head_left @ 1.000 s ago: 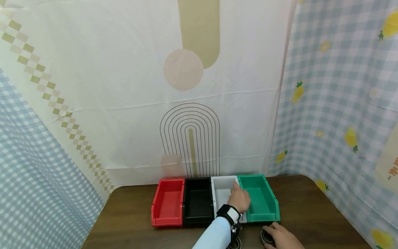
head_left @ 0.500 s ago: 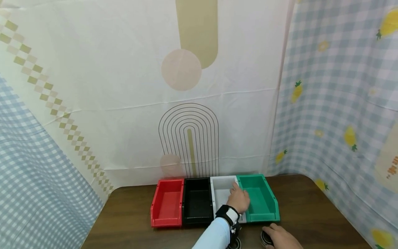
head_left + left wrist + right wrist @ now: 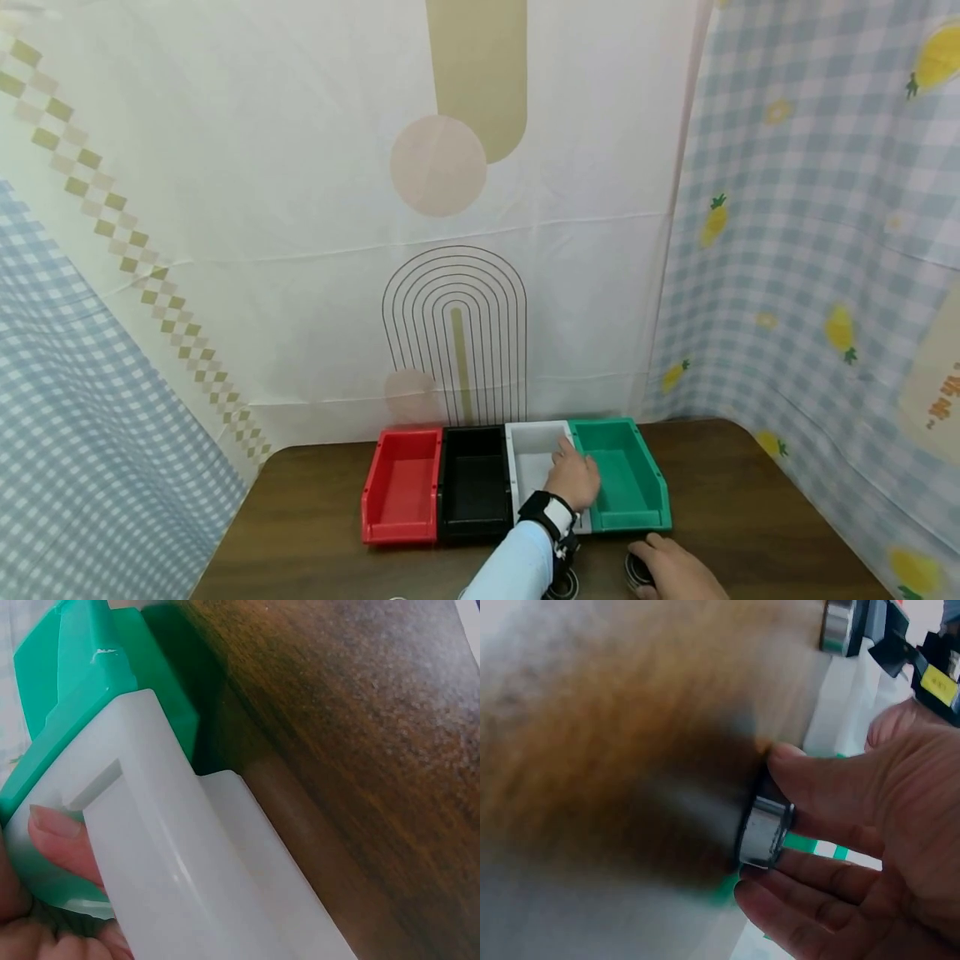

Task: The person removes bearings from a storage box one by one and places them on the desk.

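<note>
In the head view my left hand (image 3: pixel 573 482) reaches over the wall between the white bin (image 3: pixel 532 458) and the green bin (image 3: pixel 628 479). Its thumb and curled fingers grip the edge there in the left wrist view, where the white bin (image 3: pixel 180 840) hides part of the hand. At the table's near side, my right hand (image 3: pixel 678 571) holds a ball bearing (image 3: pixel 637 572). The right wrist view has this bearing (image 3: pixel 765 832) on edge between thumb and fingers, its metal outer ring showing. A second bearing (image 3: pixel 564 585) lies beside my left wrist.
Left of the white bin stand a black bin (image 3: pixel 476 483) and a red bin (image 3: pixel 405 483), side by side on the brown wooden table (image 3: pixel 300 517). Cloth curtains (image 3: pixel 315 333) hang behind and at both sides. A sliver of another ring peeks in at the bottom edge.
Both hands keep nearly the same places and holds. The head view has shifted slightly, and a sliver of a ring now shows at its bottom edge.
</note>
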`<state>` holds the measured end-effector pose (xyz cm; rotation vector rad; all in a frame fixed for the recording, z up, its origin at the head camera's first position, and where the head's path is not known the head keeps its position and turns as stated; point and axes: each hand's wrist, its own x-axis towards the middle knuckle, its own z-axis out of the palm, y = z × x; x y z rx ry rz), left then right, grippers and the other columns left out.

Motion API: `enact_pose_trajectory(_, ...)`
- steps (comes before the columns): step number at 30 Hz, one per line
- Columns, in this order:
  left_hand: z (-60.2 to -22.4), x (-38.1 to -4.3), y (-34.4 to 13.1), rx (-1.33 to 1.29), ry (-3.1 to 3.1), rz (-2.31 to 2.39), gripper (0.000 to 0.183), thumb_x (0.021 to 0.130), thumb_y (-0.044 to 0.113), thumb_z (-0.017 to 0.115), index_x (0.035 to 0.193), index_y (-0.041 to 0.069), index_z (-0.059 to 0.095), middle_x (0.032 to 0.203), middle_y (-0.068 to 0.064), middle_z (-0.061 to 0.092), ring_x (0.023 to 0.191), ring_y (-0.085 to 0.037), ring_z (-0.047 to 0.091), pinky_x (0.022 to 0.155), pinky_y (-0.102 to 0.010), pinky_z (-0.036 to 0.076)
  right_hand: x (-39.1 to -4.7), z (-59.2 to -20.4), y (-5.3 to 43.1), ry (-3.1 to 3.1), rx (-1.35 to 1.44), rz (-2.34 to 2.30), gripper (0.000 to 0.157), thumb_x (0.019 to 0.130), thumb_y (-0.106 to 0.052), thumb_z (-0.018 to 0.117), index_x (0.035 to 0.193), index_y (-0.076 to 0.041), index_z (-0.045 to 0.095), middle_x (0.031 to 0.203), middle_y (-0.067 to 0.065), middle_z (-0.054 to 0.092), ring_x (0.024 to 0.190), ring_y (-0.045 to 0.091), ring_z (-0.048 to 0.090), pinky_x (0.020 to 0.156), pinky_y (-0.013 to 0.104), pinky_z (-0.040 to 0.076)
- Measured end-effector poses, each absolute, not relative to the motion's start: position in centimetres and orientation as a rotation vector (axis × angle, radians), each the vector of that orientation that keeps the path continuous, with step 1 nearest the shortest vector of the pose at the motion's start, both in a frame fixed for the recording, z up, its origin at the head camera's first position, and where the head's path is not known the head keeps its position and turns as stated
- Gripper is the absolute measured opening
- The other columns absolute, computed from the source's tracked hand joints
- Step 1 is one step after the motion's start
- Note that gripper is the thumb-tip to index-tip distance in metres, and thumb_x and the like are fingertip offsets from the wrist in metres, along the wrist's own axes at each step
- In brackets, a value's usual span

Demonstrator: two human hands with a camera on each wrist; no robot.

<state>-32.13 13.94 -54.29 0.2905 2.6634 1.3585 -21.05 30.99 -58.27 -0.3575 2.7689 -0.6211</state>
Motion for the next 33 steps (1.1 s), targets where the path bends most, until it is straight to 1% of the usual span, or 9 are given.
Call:
enact_pose_trajectory(5, -54.3, -32.2, 14.3, 0.298, 2.667, 1.355, 0.060, 0.114, 0.026, 0.044, 0.161, -0.004, 0.022, 0.136, -0.035, 0.053, 0.067, -0.028, 0.052, 0.059, -0.039, 0.041, -20.6, -56.9, 30.7, 2.773, -0.292, -0.665, 0.046, 0.085, -0.025, 0.090, 0.118, 0.002, 0.072, 0.101, 0.009, 0.065, 0.088, 0.027, 0.062, 0.080, 0.050, 0.055)
enact_pose_trajectory(8, -54.3, -32.2, 14.5, 0.286, 2.669, 1.342, 0.061, 0.114, 0.027, 0.044, 0.162, -0.004, 0.022, 0.136, -0.034, 0.053, 0.068, -0.029, 0.052, 0.060, -0.039, 0.041, -21.1, -58.0, 31.7, 2.774, -0.353, -0.623, 0.048, 0.087, -0.032, 0.089, 0.121, -0.002, 0.072, 0.101, 0.005, 0.065, 0.086, 0.019, 0.062, 0.077, 0.042, 0.055)
enact_pose_trajectory(12, -54.3, -32.2, 14.5, 0.285, 2.679, 1.339, 0.058, 0.113, 0.026, 0.045, 0.159, -0.004, 0.025, 0.128, -0.032, 0.055, 0.068, -0.029, 0.052, 0.060, -0.040, 0.041, -21.4, -58.7, 32.1, 2.767, -0.368, -0.636, 0.049, 0.087, -0.033, 0.088, 0.122, -0.003, 0.072, 0.100, 0.003, 0.063, 0.085, 0.015, 0.059, 0.075, 0.038, 0.053)
enact_pose_trajectory(14, -54.4, -32.3, 14.5, 0.287, 2.689, 1.338, 0.056, 0.113, 0.026, 0.045, 0.157, -0.004, 0.026, 0.124, -0.031, 0.055, 0.068, -0.029, 0.052, 0.060, -0.040, 0.041, -21.1, -57.9, 31.3, 2.762, -0.327, -0.657, 0.045, 0.087, -0.026, 0.088, 0.121, -0.001, 0.072, 0.100, 0.006, 0.063, 0.086, 0.020, 0.059, 0.076, 0.041, 0.053)
enact_pose_trajectory(16, -54.5, -32.3, 14.3, 0.284, 2.698, 1.338, 0.055, 0.113, 0.026, 0.045, 0.156, -0.004, 0.027, 0.121, -0.030, 0.056, 0.067, -0.029, 0.051, 0.059, -0.040, 0.040, -21.2, -58.1, 31.2, 2.763, -0.305, -0.679, 0.044, 0.087, -0.026, 0.089, 0.120, -0.002, 0.072, 0.101, 0.003, 0.063, 0.087, 0.017, 0.059, 0.077, 0.040, 0.052)
enact_pose_trajectory(21, -54.7, -32.5, 14.0, 0.268, 2.696, 1.348, 0.054, 0.114, 0.027, 0.045, 0.155, -0.003, 0.028, 0.119, -0.029, 0.056, 0.064, -0.029, 0.050, 0.056, -0.039, 0.039, -23.0, -61.9, 33.1, 2.777, -0.397, -0.613, 0.054, 0.087, -0.046, 0.087, 0.124, -0.009, 0.073, 0.102, -0.006, 0.061, 0.083, 0.003, 0.055, 0.072, 0.031, 0.049)
enact_pose_trajectory(23, -54.8, -32.4, 14.0, 0.254, 2.705, 1.350, 0.054, 0.114, 0.027, 0.045, 0.156, -0.003, 0.028, 0.120, -0.029, 0.056, 0.064, -0.028, 0.050, 0.056, -0.039, 0.039, -23.2, -62.4, 33.5, 2.781, -0.424, -0.603, 0.055, 0.087, -0.047, 0.087, 0.124, -0.010, 0.073, 0.102, -0.006, 0.061, 0.083, 0.004, 0.055, 0.071, 0.032, 0.050)
enact_pose_trajectory(29, -54.5, -31.9, 15.1, 0.223, 2.767, 1.355, 0.054, 0.112, 0.025, 0.048, 0.154, -0.004, 0.032, 0.115, -0.029, 0.059, 0.066, -0.028, 0.051, 0.057, -0.039, 0.040, -22.2, -60.6, 33.3, 2.766, -0.377, -0.634, 0.051, 0.087, -0.037, 0.088, 0.124, -0.006, 0.072, 0.102, 0.001, 0.061, 0.084, 0.013, 0.056, 0.073, 0.037, 0.050)
enact_pose_trajectory(33, -54.1, -31.7, 15.5, 0.170, 2.832, 1.309, 0.054, 0.111, 0.027, 0.052, 0.151, -0.006, 0.037, 0.109, -0.029, 0.061, 0.069, -0.033, 0.059, 0.059, -0.044, 0.047, -22.1, -59.8, 32.8, 2.747, -0.339, -0.631, 0.054, 0.087, -0.038, 0.088, 0.125, -0.004, 0.071, 0.105, 0.004, 0.063, 0.088, 0.018, 0.059, 0.077, 0.040, 0.051)
